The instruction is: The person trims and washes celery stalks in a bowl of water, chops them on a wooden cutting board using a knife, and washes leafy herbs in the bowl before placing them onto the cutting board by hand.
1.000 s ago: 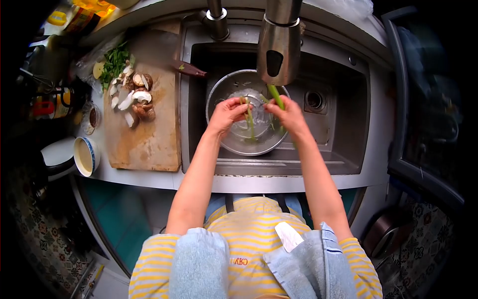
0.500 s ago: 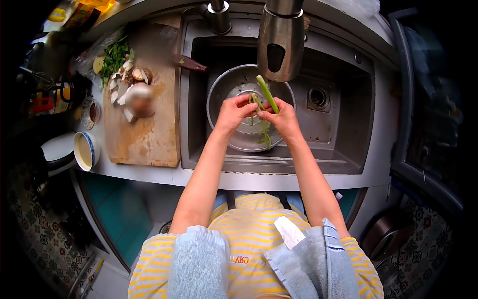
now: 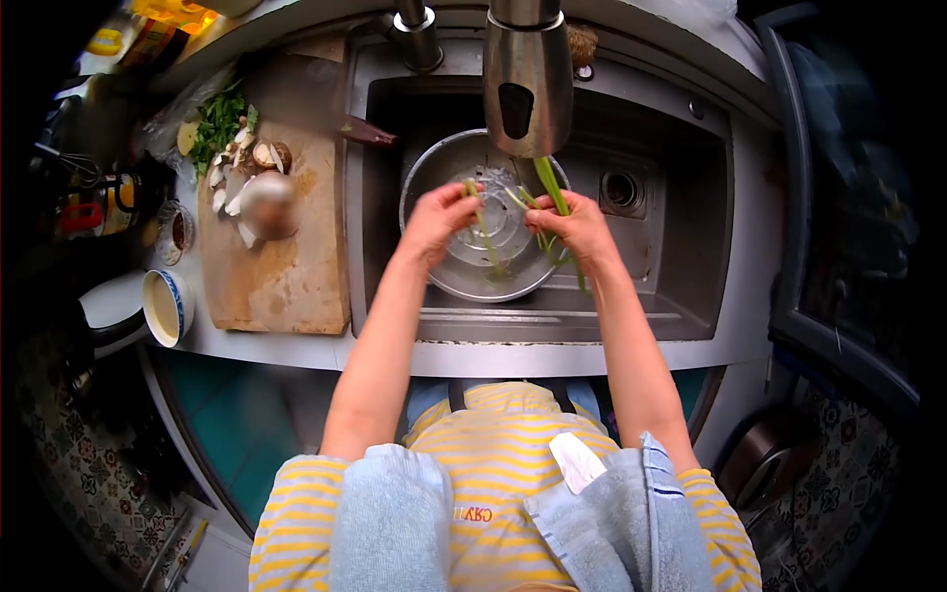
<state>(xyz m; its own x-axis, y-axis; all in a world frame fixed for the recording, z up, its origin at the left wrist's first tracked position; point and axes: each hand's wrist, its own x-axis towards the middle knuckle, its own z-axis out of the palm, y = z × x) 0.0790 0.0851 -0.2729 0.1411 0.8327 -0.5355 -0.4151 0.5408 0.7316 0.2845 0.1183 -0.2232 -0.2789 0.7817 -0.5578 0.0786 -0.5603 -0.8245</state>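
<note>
Over the left part of a round metal bowl (image 3: 419, 259) in the sink, my left hand (image 3: 441, 219) pinches a thin green strand (image 3: 487, 241) that hangs down into the bowl. My right hand (image 3: 577, 229), over the bowl's right side, is closed on green stalks (image 3: 550, 181); the thicker ends point up toward the faucet and thinner pieces trail below the fingers. The two hands are apart. Clear water and small bits show in the bowl.
The faucet head (image 3: 528, 94) hangs just above the bowl. Left of the sink (image 3: 681, 286), a cutting board (image 3: 286, 296) holds mushrooms (image 3: 268, 155), leafy greens (image 3: 222, 123) and a knife handle (image 3: 367, 130). A white bowl (image 3: 166, 308) stands beside the board.
My hands have moved apart from their close position over the bowl, the left one drawing its strand leftward. The view has shifted slightly.
</note>
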